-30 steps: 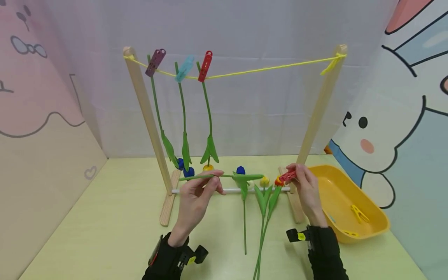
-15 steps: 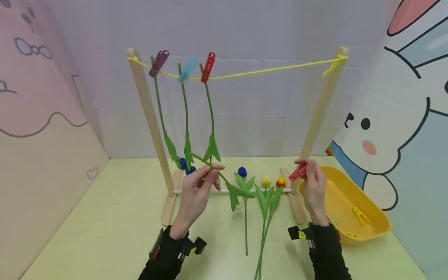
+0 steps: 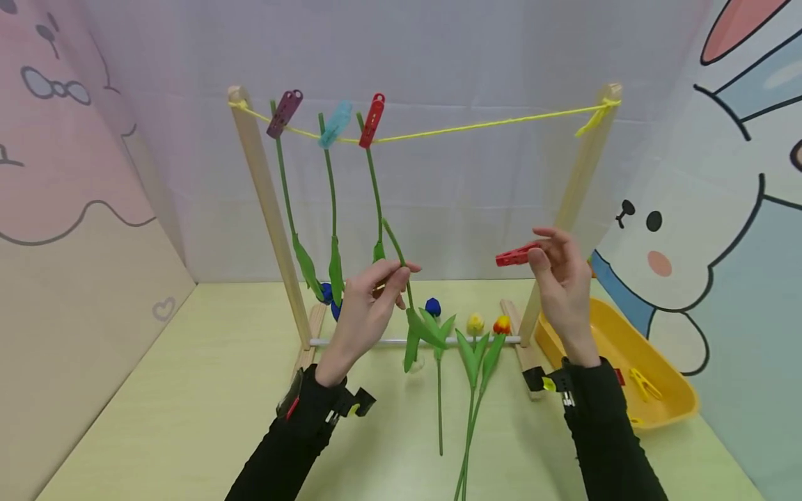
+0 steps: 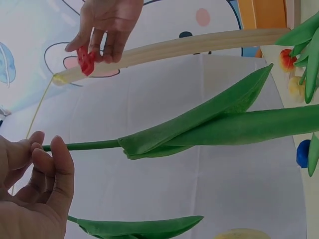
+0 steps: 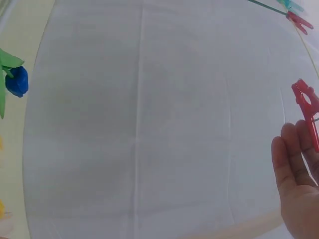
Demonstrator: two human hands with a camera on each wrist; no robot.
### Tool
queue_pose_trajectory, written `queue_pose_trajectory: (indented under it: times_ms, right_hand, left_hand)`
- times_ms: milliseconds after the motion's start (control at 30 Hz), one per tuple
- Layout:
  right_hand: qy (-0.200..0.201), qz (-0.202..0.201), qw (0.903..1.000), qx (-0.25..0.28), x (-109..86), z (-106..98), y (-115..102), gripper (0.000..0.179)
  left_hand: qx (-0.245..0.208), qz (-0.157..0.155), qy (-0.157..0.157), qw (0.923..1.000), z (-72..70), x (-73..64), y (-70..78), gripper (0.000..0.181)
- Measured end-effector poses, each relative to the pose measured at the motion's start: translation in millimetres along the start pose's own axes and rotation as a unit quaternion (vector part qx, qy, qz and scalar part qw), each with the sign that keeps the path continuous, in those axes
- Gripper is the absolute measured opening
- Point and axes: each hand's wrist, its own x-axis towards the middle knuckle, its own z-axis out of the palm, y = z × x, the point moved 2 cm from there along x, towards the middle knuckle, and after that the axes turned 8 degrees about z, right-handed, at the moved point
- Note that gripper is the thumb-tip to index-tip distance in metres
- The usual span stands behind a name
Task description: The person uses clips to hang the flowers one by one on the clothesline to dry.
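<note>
My left hand (image 3: 366, 306) pinches the green stem of an artificial tulip (image 3: 421, 327), leaves downward; its blossom hardly shows. In the left wrist view that tulip's long leaves (image 4: 199, 119) stretch out beyond the fingers. A red clothespin (image 3: 515, 256) is held by one end in my right hand (image 3: 567, 292), level with the right post. The right wrist view has the same clothespin (image 5: 306, 102) at its edge. From the yellow string (image 3: 464, 128) hang three tulips, heads down, under a purple clothespin (image 3: 285, 114), a light blue clothespin (image 3: 336, 125) and a red clothespin (image 3: 372, 121).
Two wooden posts (image 3: 266, 216) carry the string, with a white rod (image 3: 388, 342) across their feet. On the table lie a blue tulip (image 3: 433, 307), a yellow tulip (image 3: 475, 323) and a red-orange tulip (image 3: 502, 325). A yellow basin (image 3: 679, 390) at right holds yellow clothespins (image 3: 644, 384).
The tulip in my left hand has turned from level to nearly upright, leaves down, and risen slightly. My right hand has lifted the red clothespin up from beside the basin.
</note>
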Motion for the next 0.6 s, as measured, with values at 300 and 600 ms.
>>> queue_pose_trajectory:
  times_ms: [300, 600]
  right_hand:
    - [-0.043, -0.054, 0.9968, -0.040, 37.9, 11, -32, 0.031]
    - [-0.061, -0.153, 0.9841, -0.067, 70.2, 28, -71, 0.032]
  left_hand:
    - [0.013, 0.006, -0.009, 0.9999, 3.2, 25.2, -9.2, 0.023]
    - [0.015, -0.010, -0.019, 0.9997, -0.7, 46.5, -8.4, 0.023]
